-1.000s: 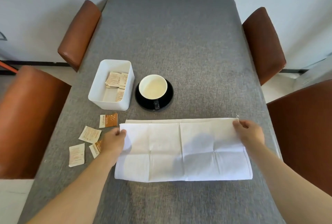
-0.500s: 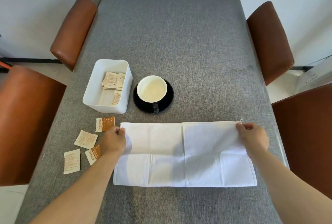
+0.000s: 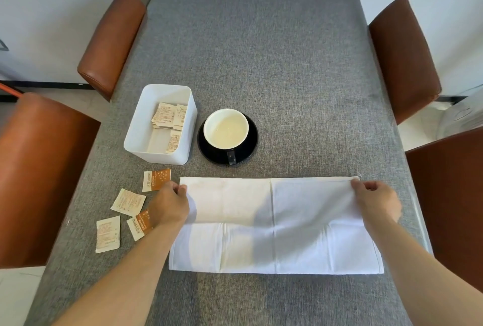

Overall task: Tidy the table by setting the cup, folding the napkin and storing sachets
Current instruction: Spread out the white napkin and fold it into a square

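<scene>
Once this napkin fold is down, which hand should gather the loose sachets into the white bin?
Left. The left hand lies right beside the four loose sachets, with the white bin on that same side. The right hand grips the napkin at its far end.

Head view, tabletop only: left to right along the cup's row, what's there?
white bin holding sachets → cup on black saucer → bare grey table
</scene>
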